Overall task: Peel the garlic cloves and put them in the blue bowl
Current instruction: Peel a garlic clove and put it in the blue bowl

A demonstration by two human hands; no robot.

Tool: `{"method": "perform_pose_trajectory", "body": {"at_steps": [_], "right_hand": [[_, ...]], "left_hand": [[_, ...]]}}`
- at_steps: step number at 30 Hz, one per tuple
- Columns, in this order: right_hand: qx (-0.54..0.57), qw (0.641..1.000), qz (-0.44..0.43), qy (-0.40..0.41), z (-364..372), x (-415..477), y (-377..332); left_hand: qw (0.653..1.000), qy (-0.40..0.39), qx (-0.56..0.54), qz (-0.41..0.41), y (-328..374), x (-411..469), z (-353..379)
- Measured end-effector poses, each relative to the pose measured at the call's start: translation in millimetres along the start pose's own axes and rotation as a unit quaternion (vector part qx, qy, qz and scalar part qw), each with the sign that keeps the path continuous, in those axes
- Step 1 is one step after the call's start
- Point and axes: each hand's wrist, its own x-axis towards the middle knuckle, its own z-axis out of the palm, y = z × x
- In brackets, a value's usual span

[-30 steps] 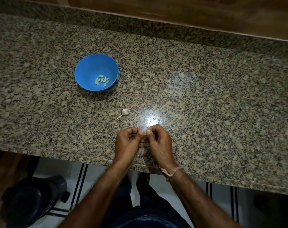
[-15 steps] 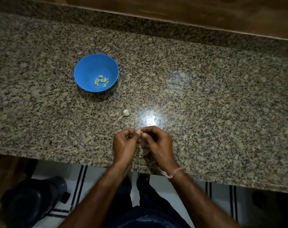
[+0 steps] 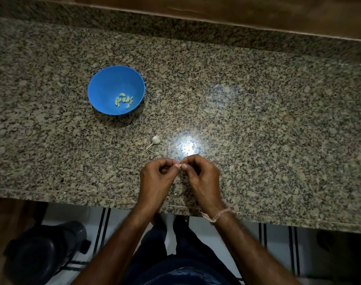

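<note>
Head view: left hand [image 3: 157, 177] and right hand [image 3: 202, 177] pinch garlic clove [image 3: 181, 166] over countertop [image 3: 258, 120], well apart from blue bowl [image 3: 105, 83]. Risk: slippery clove squirting off edge.

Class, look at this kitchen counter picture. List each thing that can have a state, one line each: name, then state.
blue bowl: upright on the counter, holding peeled cloves.
peeled cloves: lying loose in the bowl's bottom.
garlic bulb: lying on the counter, untouched.
garlic clove: pinched between both hands; peeled or not, too small to tell.
left hand: fingers curled, pinching the clove.
right hand: fingers curled, pinching the clove.
</note>
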Motion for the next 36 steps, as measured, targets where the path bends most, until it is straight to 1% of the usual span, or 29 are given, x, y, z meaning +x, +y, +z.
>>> {"method": "perform_pose_trajectory", "body": {"at_steps": [2, 4, 6, 8, 10, 13, 15, 17, 20, 22, 24, 27, 32, 36], "right_hand": [[-0.03, 0.999, -0.033, 0.005, 0.2, -0.2, 0.0], [-0.049, 0.997, -0.053, 0.008, 0.3, 0.5, 1.3], [-0.048, 0.997, -0.059, 0.012, 0.5, 1.3, 3.8], [-0.036, 0.998, -0.058, 0.016, 1.5, 1.4, 4.9], [-0.01, 0.999, -0.039, 0.013, 2.3, 1.6, 6.6], [0.077, 0.996, 0.049, -0.014, 1.9, 4.8, 9.9], [0.16, 0.979, 0.118, -0.031, 1.2, 6.0, 10.6], [0.215, 0.962, 0.161, -0.04, 0.4, 6.7, 9.1], [0.224, 0.959, 0.165, -0.051, -0.8, 5.8, 6.7], [0.229, 0.958, 0.16, -0.056, -2.0, 5.7, 5.4], [0.24, 0.956, 0.16, -0.06, -3.4, 5.5, 4.6], [0.255, 0.948, 0.178, -0.06, -4.7, 6.0, 2.3], [0.306, 0.923, 0.23, -0.043, -5.3, 7.9, 4.2], [0.312, 0.918, 0.243, -0.035, -7.9, 10.1, 8.8]], "left_hand": [[1.0, -0.003, -0.005, -0.001, 1.0, 0.7, 0.0], [0.999, -0.016, -0.039, -0.025, -1.1, 1.5, 1.3], [0.995, -0.03, -0.075, -0.061, -4.2, 2.0, 4.8], [0.992, -0.033, -0.096, -0.08, -6.1, 1.1, 8.8], [0.988, -0.031, -0.118, -0.093, -5.9, -1.2, 12.0], [0.984, -0.026, -0.139, -0.11, -4.6, -2.4, 14.4], [0.986, -0.021, -0.129, -0.106, -4.4, -0.9, 14.5], [0.992, -0.012, -0.096, -0.087, -3.2, -0.9, 14.5], [0.999, 0.012, -0.009, -0.034, 0.0, -3.3, 14.0], [0.998, 0.023, 0.055, 0.014, 2.2, -4.2, 13.6], [0.996, 0.028, 0.078, 0.036, 5.2, -5.2, 13.3], [0.998, 0.036, 0.054, 0.024, 7.5, -4.2, 13.6], [0.998, 0.051, -0.013, -0.045, -1.1, 3.4, 15.5], [0.996, 0.057, 0.028, -0.062, -6.7, 6.8, 16.1]]}}
